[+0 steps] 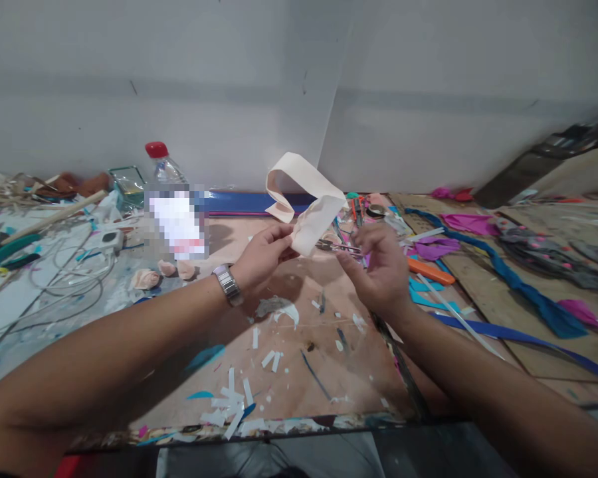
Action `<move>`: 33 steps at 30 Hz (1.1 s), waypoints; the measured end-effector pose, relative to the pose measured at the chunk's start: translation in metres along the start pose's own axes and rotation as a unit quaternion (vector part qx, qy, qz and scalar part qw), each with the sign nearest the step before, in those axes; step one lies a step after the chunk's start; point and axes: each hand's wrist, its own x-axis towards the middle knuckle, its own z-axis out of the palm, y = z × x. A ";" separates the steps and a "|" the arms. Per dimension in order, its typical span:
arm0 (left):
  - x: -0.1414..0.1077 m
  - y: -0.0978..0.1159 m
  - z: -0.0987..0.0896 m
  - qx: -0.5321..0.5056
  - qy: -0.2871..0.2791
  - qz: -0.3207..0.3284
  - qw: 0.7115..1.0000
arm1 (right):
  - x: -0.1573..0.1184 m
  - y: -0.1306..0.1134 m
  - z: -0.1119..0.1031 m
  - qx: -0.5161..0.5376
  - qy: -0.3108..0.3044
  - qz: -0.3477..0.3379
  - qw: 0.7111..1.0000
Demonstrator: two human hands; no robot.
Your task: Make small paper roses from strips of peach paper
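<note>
A long cream strip (313,226) loops up in the air above the table's middle. My left hand (268,253), with a metal watch (226,284) on its wrist, pinches the strip's lower end between thumb and fingers. To the right of the strip is my right hand (379,269), its thumb and index finger apart and the other fingers curled. It does not touch the strip, and nothing plainly shows between its fingertips. Small scissors or pliers (343,247) appear just behind its fingertips. Cream fabric rosettes (147,279) lie left of my left hand.
A bottle with a red cap (156,150) stands at the back left beside a bright blurred panel (179,222). Green-handled pliers (12,253) and cables lie at the left. An orange cutter (431,271), blue strips (503,335) and pink scraps are on the right. Paper bits litter the front.
</note>
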 end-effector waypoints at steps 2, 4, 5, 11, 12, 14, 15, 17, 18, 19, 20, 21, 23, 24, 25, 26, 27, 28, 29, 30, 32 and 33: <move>0.000 0.000 0.001 -0.007 0.001 -0.004 1.000 | -0.001 -0.005 0.000 0.037 -0.101 -0.007 0.994; -0.001 -0.001 0.001 -0.001 -0.007 0.000 1.000 | -0.001 -0.010 0.000 0.057 -0.167 -0.029 0.984; -0.001 -0.002 0.001 0.007 -0.014 0.004 1.000 | -0.002 -0.013 0.000 0.063 -0.188 -0.033 0.980; -0.001 -0.006 -0.003 0.043 -0.022 0.020 0.999 | -0.004 -0.015 0.004 0.058 -0.221 -0.036 0.973; -0.001 -0.005 -0.004 0.046 -0.019 0.018 0.999 | -0.004 -0.014 0.004 0.053 -0.214 -0.040 0.975; -0.001 -0.004 -0.004 0.057 -0.009 0.018 0.998 | -0.004 -0.012 0.004 0.041 -0.198 -0.042 0.978; 0.000 -0.003 -0.004 0.065 -0.002 0.022 0.998 | -0.003 -0.012 0.004 0.035 -0.192 -0.041 0.980; 0.000 -0.001 -0.004 0.089 0.010 0.041 0.995 | -0.003 -0.011 0.003 0.029 -0.185 -0.031 0.982; 0.000 0.000 -0.004 0.103 0.012 0.053 0.993 | -0.003 -0.011 0.003 0.026 -0.178 -0.023 0.983; 0.000 0.001 -0.004 0.117 0.010 0.065 0.991 | -0.003 -0.010 0.002 0.022 -0.166 -0.009 0.986; 0.000 0.002 -0.005 0.132 0.003 0.075 0.988 | -0.003 -0.009 0.002 0.020 -0.147 0.011 0.989; 0.000 0.003 -0.005 0.144 -0.006 0.081 0.986 | -0.004 -0.008 0.002 0.022 -0.124 0.035 0.991; 0.000 0.004 -0.005 0.162 -0.021 0.087 0.983 | -0.005 -0.003 0.002 0.040 -0.076 0.090 0.992; 0.000 0.004 -0.005 0.170 -0.026 0.089 0.981 | -0.005 -0.001 0.003 0.053 -0.061 0.114 0.990; 0.000 0.004 -0.005 0.177 -0.028 0.093 0.979 | -0.005 0.002 0.004 0.063 -0.053 0.134 0.988; 0.000 0.003 -0.005 0.185 -0.029 0.097 0.978 | -0.005 0.004 0.004 0.065 -0.057 0.151 0.985; -0.001 0.003 -0.004 0.191 -0.030 0.102 0.976 | -0.005 0.006 0.005 0.059 -0.071 0.167 0.982; -0.001 0.002 -0.004 0.196 -0.031 0.105 0.974 | -0.005 0.007 0.006 0.049 -0.090 0.181 0.978; -0.002 0.002 -0.003 0.199 -0.033 0.105 0.974 | -0.005 0.007 0.007 0.037 -0.114 0.193 0.974; -0.002 0.001 -0.003 0.199 -0.036 0.105 0.974 | -0.005 0.007 0.007 0.026 -0.136 0.202 0.970; -0.003 0.000 -0.002 0.196 -0.043 0.102 0.974 | -0.005 0.006 0.009 0.016 -0.164 0.206 0.965; -0.003 0.000 -0.002 0.194 -0.047 0.099 0.975 | -0.005 0.005 0.009 0.018 -0.168 0.205 0.964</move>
